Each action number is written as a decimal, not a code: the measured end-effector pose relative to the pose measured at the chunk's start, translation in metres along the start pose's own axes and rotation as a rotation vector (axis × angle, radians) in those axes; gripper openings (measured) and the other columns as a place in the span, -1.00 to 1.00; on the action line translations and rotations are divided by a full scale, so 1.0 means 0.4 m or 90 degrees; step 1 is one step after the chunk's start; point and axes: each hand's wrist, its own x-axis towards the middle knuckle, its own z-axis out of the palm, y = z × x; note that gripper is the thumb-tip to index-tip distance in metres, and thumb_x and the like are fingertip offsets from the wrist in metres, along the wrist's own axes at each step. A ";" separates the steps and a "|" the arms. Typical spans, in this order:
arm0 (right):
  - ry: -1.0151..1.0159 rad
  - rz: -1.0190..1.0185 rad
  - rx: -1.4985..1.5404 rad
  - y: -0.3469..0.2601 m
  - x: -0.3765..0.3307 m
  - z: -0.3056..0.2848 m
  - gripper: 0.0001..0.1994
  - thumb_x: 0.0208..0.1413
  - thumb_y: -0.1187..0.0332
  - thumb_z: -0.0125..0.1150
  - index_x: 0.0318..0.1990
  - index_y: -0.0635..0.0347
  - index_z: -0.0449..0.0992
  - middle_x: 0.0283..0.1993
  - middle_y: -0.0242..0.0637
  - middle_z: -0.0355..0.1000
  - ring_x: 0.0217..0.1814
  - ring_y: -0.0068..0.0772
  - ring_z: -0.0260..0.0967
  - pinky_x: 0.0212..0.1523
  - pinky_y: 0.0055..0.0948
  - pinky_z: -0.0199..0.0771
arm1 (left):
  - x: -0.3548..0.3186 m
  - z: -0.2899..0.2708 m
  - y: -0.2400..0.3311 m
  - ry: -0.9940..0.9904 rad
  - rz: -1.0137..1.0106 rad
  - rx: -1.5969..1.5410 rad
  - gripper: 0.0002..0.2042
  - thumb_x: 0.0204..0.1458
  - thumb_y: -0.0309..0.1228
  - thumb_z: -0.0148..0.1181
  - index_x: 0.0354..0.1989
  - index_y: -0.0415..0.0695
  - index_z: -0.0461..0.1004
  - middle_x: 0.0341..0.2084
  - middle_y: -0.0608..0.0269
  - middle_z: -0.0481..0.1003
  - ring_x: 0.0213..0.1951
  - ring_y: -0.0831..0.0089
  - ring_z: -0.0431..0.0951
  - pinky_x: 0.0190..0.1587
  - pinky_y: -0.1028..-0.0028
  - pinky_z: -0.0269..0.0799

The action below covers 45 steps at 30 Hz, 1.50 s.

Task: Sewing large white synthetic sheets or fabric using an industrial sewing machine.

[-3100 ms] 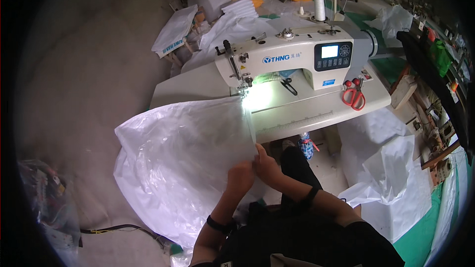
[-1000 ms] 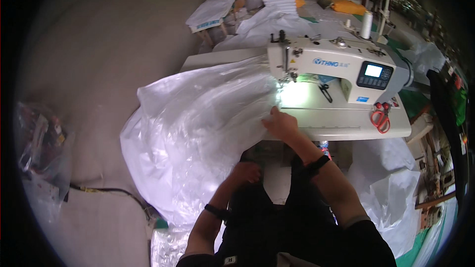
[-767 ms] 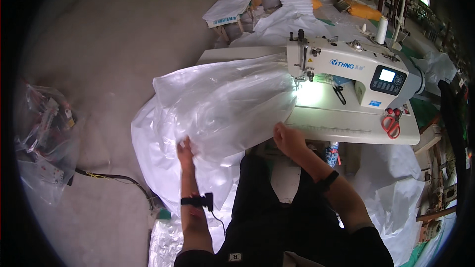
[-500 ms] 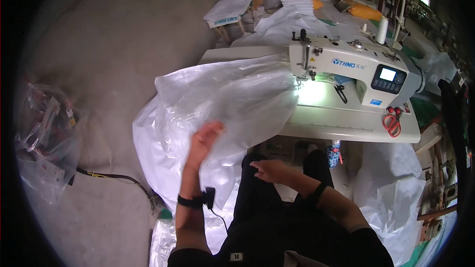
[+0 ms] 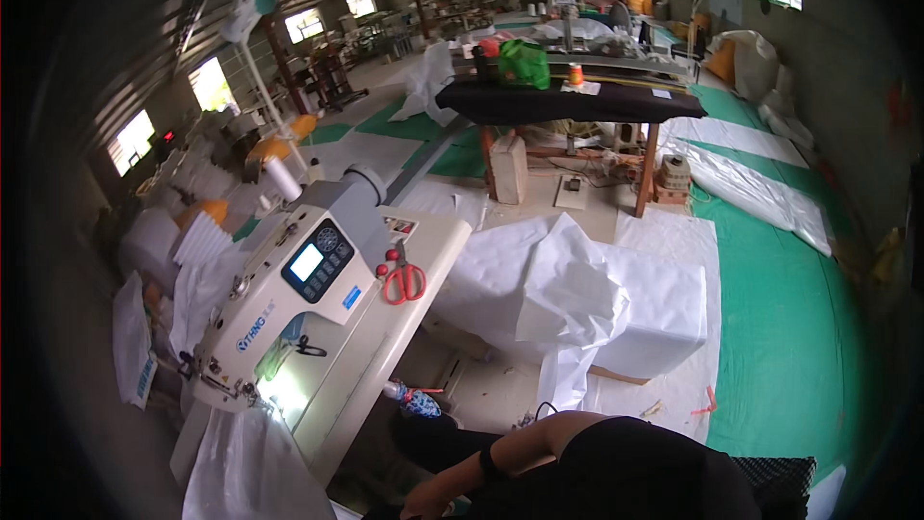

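Sewing machine, white and long-bodied, is seen lying with its long axis running from the lower left, where the lit needle end sits, up to the right, where the handwheel end points toward the room. It stands on a pale counter. A dark control panel with a small bright screen is set on its side, and a blue rectangular label sits just below that panel. Red-handled scissors lie on the counter just beside the machine, blades pointing up the picture. Clear plastic sheeting hangs from the needle end down toward the lower edge.

One hand is glimpsed at the bottom edge, below a dark wristband, and it cannot be told which of the two hands it is, or whether it is clenched or released; the other is out of view.

Folded white sacks are piled on the floor to the right (on a green mat). Behind them a black-topped table carries a green bag and an orange thread cone. Stacks of white material are ranged at the left.
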 end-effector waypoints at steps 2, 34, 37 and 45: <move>0.090 -0.222 -0.134 0.051 0.049 0.001 -0.68 0.09 0.38 0.10 0.02 0.24 0.42 -0.26 -0.05 0.47 -0.32 -0.19 0.39 -0.25 -0.19 0.44 | -0.010 -0.031 -0.034 0.048 -0.014 -0.009 -0.60 -0.04 -0.12 0.29 -0.25 -0.23 0.42 -0.22 -0.03 0.42 -0.11 0.03 0.41 -0.12 0.11 0.24; -0.023 0.134 -0.222 0.065 -0.028 0.017 -0.67 0.08 0.35 0.09 0.01 0.25 0.44 -0.08 -0.01 0.47 -0.01 -0.04 0.47 -0.12 -0.18 0.52 | -0.218 -0.002 0.033 -0.183 -0.056 -0.277 -0.58 0.01 -0.26 0.24 0.05 -0.14 0.39 0.02 -0.01 0.40 0.04 0.08 0.44 0.10 0.22 0.35; -0.019 0.055 -0.278 0.003 -0.044 0.020 -0.65 0.10 0.31 0.09 0.04 0.22 0.43 -0.06 -0.02 0.47 -0.01 -0.06 0.46 -0.12 -0.20 0.51 | -0.241 0.014 0.044 -0.214 -0.091 -0.256 -0.62 0.00 -0.29 0.22 0.00 -0.12 0.42 -0.03 0.02 0.43 0.01 0.09 0.46 0.07 0.22 0.37; -0.029 0.136 -0.286 -0.068 -0.061 0.003 -0.61 0.16 0.22 0.05 0.12 0.14 0.40 0.02 -0.01 0.46 0.07 0.00 0.42 -0.03 -0.13 0.42 | -0.355 0.111 0.005 -0.163 -0.089 -0.212 -0.74 -0.02 -0.37 0.20 -0.12 -0.07 0.50 -0.14 0.09 0.50 -0.06 0.10 0.50 -0.01 0.21 0.43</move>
